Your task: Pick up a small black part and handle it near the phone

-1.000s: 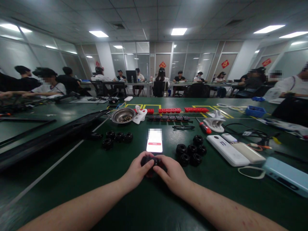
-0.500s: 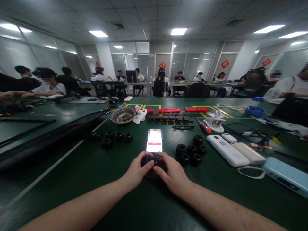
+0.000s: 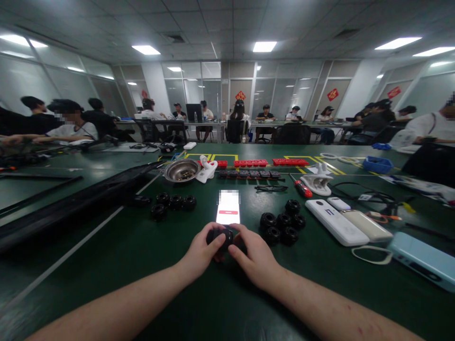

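A small black round part (image 3: 224,238), which resembles the black wheels lying nearby, is between my hands just in front of a lit phone (image 3: 228,217). My left hand (image 3: 204,248) is closed on it, thumb across the near face and fingers behind. My right hand (image 3: 251,253) curls round its right side, fingertips at the far edge and thumb slightly off the near face. Part of the piece is hidden by the fingers. Several black wheels (image 3: 284,221) lie in a group to the right, and several more wheels (image 3: 176,202) to the left.
Behind the phone are a metal bowl (image 3: 170,179) with small parts, red trays (image 3: 250,163), a black strip of parts (image 3: 249,175) and a screwdriver (image 3: 302,188). Power banks (image 3: 336,222) and a light-blue case (image 3: 423,258) lie right. A long black panel (image 3: 81,203) lies left.
The black part has turned slightly in my left hand, showing more of its near face. My right thumb has drawn back a little from it.
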Available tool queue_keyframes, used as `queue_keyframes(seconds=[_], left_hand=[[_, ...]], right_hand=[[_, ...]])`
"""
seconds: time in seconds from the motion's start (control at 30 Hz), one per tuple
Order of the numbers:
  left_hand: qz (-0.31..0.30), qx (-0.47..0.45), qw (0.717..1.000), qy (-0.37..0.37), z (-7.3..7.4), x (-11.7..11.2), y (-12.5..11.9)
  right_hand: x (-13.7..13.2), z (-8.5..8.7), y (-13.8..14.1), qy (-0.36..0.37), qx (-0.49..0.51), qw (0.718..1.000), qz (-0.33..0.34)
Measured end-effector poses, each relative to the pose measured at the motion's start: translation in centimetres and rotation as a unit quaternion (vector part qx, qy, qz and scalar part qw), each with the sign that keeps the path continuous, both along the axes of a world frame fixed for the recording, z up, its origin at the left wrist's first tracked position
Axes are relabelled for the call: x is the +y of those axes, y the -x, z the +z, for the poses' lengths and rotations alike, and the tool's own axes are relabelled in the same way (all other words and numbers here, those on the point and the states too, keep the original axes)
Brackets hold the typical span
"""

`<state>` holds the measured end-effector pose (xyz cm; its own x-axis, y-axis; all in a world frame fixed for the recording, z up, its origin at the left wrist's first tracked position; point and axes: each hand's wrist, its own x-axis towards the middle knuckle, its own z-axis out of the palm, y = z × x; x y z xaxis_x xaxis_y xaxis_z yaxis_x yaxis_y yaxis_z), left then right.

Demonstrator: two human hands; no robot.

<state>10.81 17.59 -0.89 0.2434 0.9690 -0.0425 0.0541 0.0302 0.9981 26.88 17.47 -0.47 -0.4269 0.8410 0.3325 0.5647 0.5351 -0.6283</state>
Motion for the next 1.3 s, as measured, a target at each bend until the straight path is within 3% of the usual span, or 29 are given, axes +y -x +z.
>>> queue_keyframes(seconds=[0.1, 0.3, 0.53, 0.77, 0.9, 1.03, 1.3], left_hand=[[-0.016, 0.007, 1.0, 0.002, -0.05, 0.17, -0.01], [0.001, 0.011, 1.0, 0.019, 0.05, 0.35, -0.06], [-0.008, 0.015, 1.0, 0.004, 0.26, -0.01, -0.13], [0.005, 0.025, 0.999, 0.025, 0.49, 0.3, -0.2], [0.003, 0.018, 1.0, 0.015, 0.52, 0.07, -0.11], [-0.003, 0.014, 1.0, 0.01, 0.34, -0.03, -0.1], [0.004, 0.02, 0.999, 0.026, 0.26, 0.29, -0.15]], right_hand=[[0.16, -0.01, 0.07, 0.0, 0.002, 1.0, 0.012], [-0.05, -0.11, 0.18, -0.074, 0.014, 0.997, 0.023], [0.0, 0.15, 0.18, -0.046, -0.027, 0.998, -0.019], [-0.17, 0.16, 0.25, -0.105, -0.016, 0.994, 0.01], [-0.27, 0.19, 0.22, -0.07, -0.007, 0.997, -0.017], [0.0, 0.18, 0.2, -0.031, -0.017, 0.999, -0.002], [-0.21, 0.11, 0.18, -0.081, -0.003, 0.996, 0.023]])
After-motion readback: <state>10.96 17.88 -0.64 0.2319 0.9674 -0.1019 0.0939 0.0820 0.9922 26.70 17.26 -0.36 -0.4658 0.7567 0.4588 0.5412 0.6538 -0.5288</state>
